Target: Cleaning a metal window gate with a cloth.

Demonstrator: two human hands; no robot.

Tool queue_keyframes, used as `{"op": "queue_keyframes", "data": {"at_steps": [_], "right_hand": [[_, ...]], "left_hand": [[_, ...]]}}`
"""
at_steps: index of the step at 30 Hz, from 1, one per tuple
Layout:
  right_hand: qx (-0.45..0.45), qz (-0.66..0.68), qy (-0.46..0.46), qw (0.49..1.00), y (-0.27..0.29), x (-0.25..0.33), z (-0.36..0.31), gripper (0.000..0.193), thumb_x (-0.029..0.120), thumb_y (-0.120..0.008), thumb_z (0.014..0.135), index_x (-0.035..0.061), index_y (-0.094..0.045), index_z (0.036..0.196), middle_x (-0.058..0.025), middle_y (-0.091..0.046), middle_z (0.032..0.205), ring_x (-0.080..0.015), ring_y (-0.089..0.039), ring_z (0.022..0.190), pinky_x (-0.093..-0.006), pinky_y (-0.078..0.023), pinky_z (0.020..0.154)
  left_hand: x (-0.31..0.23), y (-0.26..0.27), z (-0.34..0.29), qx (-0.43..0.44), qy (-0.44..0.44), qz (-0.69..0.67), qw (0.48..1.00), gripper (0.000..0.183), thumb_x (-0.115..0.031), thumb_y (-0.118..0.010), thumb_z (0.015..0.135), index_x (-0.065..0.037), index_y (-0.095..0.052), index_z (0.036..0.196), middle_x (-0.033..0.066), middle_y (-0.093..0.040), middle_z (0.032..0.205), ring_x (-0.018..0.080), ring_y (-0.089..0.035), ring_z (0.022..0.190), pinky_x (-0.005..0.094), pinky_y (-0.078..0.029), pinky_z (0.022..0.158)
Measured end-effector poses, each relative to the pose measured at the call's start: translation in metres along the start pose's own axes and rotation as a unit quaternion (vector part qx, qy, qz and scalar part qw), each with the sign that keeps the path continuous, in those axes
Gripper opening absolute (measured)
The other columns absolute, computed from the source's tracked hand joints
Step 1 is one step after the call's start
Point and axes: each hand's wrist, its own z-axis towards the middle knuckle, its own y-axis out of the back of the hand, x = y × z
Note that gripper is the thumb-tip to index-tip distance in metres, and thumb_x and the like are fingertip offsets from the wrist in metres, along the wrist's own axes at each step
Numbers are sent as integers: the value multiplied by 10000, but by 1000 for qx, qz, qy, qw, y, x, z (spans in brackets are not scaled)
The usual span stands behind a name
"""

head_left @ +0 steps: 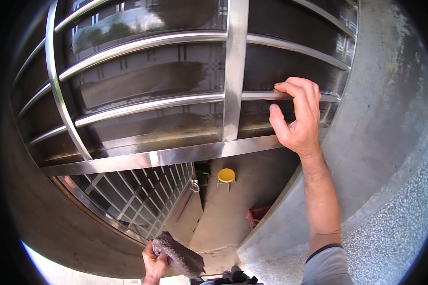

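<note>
At the lower edge, my left hand [153, 261] is closed on a bunched grey-brown cloth [179, 255], whose free end hangs to the right. My right arm reaches up, and my right hand [299, 111] is at the lowest metal bar [259, 96] of the right pane. Its fingers curve above that bar while the thumb stands apart below it; nothing shows in the hand. Whether the fingertips touch the bar or the glass, I cannot tell. Behind the shiny bars, the dark glass [142, 80] carries reflections and dull smeared patches.
Below the window frame's bottom rail [185, 154], a barred door [138, 199] opens inward. Through the doorway stand a yellow round stool [226, 175] and a reddish object [257, 216]. A grey wall [385, 95] rises close on the right, with a speckled surface [394, 228] beside my arm.
</note>
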Motion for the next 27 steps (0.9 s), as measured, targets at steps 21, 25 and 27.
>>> {"op": "queue_keyframes", "data": {"at_steps": [21,25,27], "right_hand": [[305,471,-393,728,64,216,-225,711,-54,-697,815,38,-481,1486,-166,-530,1418,-309,-507,1378,-386,-427,1144],[77,297,-416,856,65,168,-147,666,-67,-707,759,2,-541,1400,-159,-548,1380,-286,-528,1326,-414,-434,1129],[1,175,-338,925,56,142,-98,671,-83,-712,730,-1,-558,1378,-177,-533,1382,-321,-529,1302,-424,-438,1120]], "left_hand": [[-107,-34,-14,346,-98,109,927,598,-43,-748,861,1,-533,1418,150,-600,1380,214,-575,1260,370,-547,937],[-112,-12,68,173,-62,-123,975,791,-251,-812,864,-66,-431,1533,105,-582,1402,236,-565,1270,411,-475,1070],[-122,-10,104,108,-43,-218,969,788,-341,-760,939,-3,-376,1539,102,-597,1391,203,-601,1236,392,-511,1019]]}}
